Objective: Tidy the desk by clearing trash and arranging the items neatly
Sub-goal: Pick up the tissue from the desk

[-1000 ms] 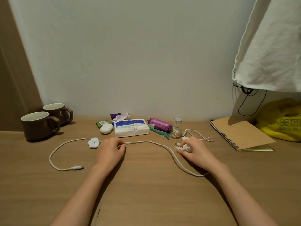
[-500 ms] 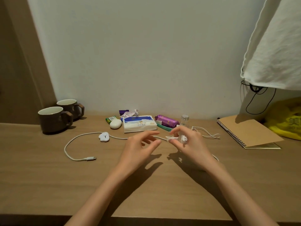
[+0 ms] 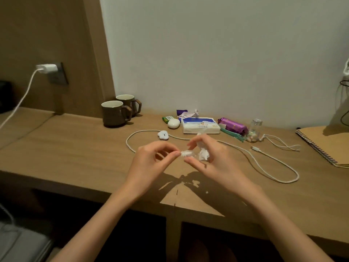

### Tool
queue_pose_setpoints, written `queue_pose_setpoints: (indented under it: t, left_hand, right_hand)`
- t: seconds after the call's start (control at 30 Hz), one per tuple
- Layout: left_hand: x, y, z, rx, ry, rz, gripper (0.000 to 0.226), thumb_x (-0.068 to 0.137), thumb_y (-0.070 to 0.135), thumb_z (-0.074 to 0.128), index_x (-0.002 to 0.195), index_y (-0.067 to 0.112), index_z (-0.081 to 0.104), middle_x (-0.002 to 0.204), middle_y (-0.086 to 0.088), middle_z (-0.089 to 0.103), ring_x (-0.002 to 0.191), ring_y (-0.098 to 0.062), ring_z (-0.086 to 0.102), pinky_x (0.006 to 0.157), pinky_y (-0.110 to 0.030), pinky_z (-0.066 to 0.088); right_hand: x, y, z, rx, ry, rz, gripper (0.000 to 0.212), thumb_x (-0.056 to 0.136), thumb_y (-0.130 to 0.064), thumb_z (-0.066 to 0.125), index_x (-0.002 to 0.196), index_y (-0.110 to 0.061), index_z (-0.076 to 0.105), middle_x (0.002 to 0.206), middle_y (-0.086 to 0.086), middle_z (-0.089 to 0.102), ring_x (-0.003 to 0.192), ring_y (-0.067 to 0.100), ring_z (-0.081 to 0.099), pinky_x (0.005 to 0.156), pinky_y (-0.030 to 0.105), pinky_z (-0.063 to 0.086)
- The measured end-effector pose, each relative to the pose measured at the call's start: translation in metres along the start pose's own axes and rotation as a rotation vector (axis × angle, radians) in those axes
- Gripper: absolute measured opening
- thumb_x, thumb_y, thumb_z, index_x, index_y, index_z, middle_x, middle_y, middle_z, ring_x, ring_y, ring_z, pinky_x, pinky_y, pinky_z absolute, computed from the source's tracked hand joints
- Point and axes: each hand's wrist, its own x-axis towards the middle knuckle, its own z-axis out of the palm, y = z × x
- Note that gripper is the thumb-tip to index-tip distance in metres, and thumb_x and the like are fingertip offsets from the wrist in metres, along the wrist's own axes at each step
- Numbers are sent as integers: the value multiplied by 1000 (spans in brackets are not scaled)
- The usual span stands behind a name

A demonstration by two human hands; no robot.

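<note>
While both hands are raised above the desk (image 3: 79, 156), they hold a small crumpled white scrap (image 3: 196, 154) between them. The left hand (image 3: 151, 163) pinches the scrap's left end between thumb and forefinger; the right hand (image 3: 213, 159) grips the bulkier right part, fingers curled about it. The hands are close together, joined only through the scrap, and clear of the desk surface.

Compared with half a second ago, the view has swung left: a wall charger (image 3: 47, 68) with its lead, plugged into a socket on the wooden panel, is now in sight, and the notebook (image 3: 328, 144) sits at the right edge. The hands have closed in on one another, and the scrap now spans both. A second ago both hands lay on the desk at the white cable (image 3: 272, 161).

The cable lies looped on the desk behind and to the right of the hands. Along the wall stand two brown mugs (image 3: 115, 113), a tissue pack (image 3: 200, 125), a purple wrapper (image 3: 233, 126) and a small glass bottle (image 3: 254, 130), unmoved.
</note>
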Motion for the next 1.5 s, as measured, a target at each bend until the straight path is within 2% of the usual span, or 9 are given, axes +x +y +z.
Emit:
queue_pose_setpoints:
  t: [0.23,0.57,0.77,0.97,1.1,1.23,1.3,1.37,1.5]
  left_hand:
    - [-65,-21,-75,53,97,-68,7,85,26,63,88,22,67,89,12,65,86,-6,61,70,-19,51]
    - [-167,-93,-126,98,-24,-314,6,85,21,65,83,25,68,80,14,67,74,-4,64,65,-10,44]
    - [-213,-185,-97,157,-200,-548,8,85,30,65,83,38,64,81,13,68,78,-2,64,69,-21,51]
    - [-248,-263,-54,150,-364,-767,16,87,25,63,74,35,61,77,13,66,74,-4,63,77,-34,54]
    - [-264,-294,-34,183,-358,-911,21,88,24,60,69,35,58,76,14,65,75,-2,61,75,-27,52]
    - [-276,-306,-21,160,-369,-1024,7,89,29,58,86,34,62,94,9,68,91,-7,64,85,-28,51]
    - [-279,-309,-19,170,-423,-1050,25,91,33,56,115,28,59,115,3,65,106,-11,60,93,-29,47]
    - [-278,-309,-20,196,-485,-1055,44,93,35,53,134,23,46,130,-2,56,119,-16,53,97,-28,43]
    - [-269,-295,-30,264,-499,-991,45,94,36,50,137,26,42,134,-1,54,117,-16,54,95,-29,46]
  right_hand:
    - [-7,-60,50,293,-156,-74,19,89,-31,61,104,-20,55,98,-9,59,90,6,56,64,12,45]
    - [-40,-93,162,345,-584,-156,3,94,-28,55,94,-25,56,95,-12,55,90,5,53,75,16,43]
    - [-66,-55,251,260,-785,25,11,89,-26,60,98,-25,54,103,-7,50,88,8,54,83,31,49]
    - [-91,-9,328,172,-923,250,20,85,-17,64,104,-14,57,102,-4,52,95,9,47,80,24,40]
    - [-104,8,365,222,-1007,492,24,83,-17,66,104,-17,55,118,4,58,107,16,54,92,28,44]
    - [-110,9,382,245,-1106,592,67,84,-22,68,142,-19,35,143,5,40,127,20,44,91,18,37]
    - [-111,10,384,278,-1119,621,76,84,-24,68,147,-21,27,148,5,35,131,20,42,95,19,38]
    - [-109,9,380,279,-1105,611,72,86,-26,66,147,-21,28,147,5,37,131,19,42,102,24,40]
    - [-101,5,352,198,-1059,424,53,92,-25,57,141,-22,38,138,4,48,121,17,50,101,30,44]
